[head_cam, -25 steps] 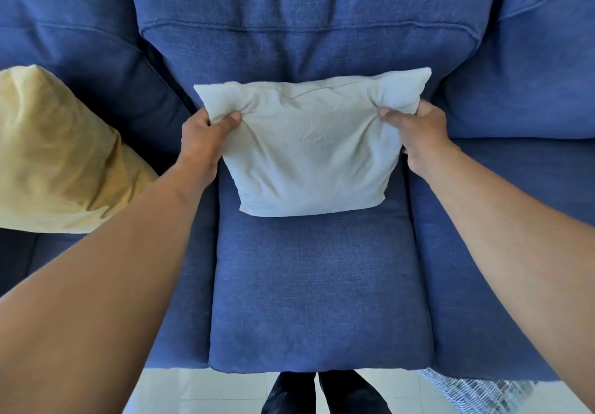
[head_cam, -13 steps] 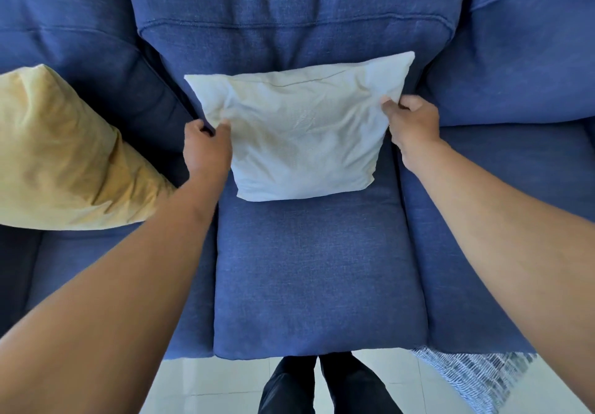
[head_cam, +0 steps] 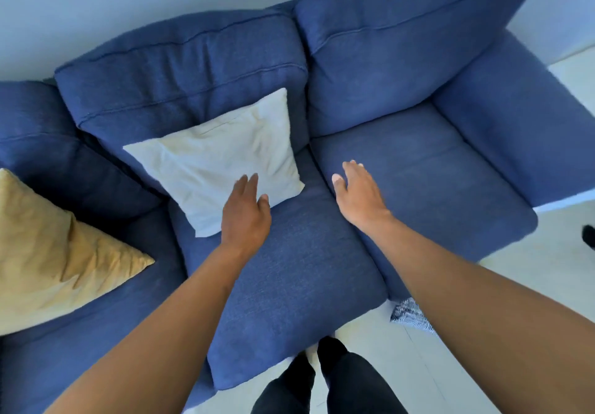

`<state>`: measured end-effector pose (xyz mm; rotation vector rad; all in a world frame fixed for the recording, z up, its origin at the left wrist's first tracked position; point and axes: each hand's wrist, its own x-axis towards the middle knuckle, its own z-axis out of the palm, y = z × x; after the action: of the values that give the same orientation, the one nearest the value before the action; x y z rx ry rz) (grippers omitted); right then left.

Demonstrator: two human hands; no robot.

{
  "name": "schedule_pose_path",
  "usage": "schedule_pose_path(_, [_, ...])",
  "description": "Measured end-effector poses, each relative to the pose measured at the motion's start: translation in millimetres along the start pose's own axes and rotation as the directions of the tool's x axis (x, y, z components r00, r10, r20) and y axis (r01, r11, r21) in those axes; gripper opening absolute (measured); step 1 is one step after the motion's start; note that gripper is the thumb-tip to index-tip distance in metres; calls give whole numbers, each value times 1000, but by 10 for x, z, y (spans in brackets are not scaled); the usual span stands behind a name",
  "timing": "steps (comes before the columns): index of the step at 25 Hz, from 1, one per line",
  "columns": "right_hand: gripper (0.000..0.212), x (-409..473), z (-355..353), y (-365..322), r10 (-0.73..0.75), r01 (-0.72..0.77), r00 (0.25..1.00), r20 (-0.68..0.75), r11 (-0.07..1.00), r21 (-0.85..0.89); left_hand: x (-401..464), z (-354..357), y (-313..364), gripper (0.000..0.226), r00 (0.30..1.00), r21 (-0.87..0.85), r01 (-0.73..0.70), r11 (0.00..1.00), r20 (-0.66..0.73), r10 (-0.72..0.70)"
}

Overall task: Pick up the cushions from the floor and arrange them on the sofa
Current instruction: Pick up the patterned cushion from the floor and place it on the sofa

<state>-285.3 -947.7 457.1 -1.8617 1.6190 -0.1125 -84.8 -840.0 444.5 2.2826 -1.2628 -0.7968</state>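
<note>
sofa: big blue fabric sofa point(head_cam: 289, 285), three seats
yellow cushion: mustard fabric cushion point(head_cam: 48, 259), left seat
white cushion: pale square fabric cushion point(head_cam: 219, 162), middle seat, leaning on backrest
left hand point(head_cam: 246, 217): fingers spread, grip empty, over cushion's lower edge
right hand point(head_cam: 360, 194): open, grip empty, above seat

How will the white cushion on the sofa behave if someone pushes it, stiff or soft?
The white cushion probably gives way softly: its cover shows creases and its corners droop. It looks light for its size, so a push likely slides or topples it. It leans on the sofa backrest, so it may slump forward.
</note>
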Motion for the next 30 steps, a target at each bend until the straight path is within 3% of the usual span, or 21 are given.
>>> schedule_pose_path(6, [60,-911,-357,892,94,-106,991,-100,986,-129,-312,501,894,61,926,182,-355,917,203,319])
schedule_pose_path(12, [63,-1682,-840,2115,307,-319,929,-206,947,-28,-815,1454,1852,65,785,207,-581,787,399,474])
schedule_pose_path(16, [64,-2166,-1040,3047,405,-403,891,-207,914,54,-1372,2278,2426,66,705,184,-642,744,522,479])
schedule_pose_path(22, [65,-2749,-1231,4113,492,-489,857,-153,870,56,-2015,3306,2866,73,627,210,-662,720,681,378])
schedule_pose_path(30, [70,-2659,-1320,4825,562,-553,823,-85,826,110,-2054,4000,3147,71,597,217,-638,739,746,296])
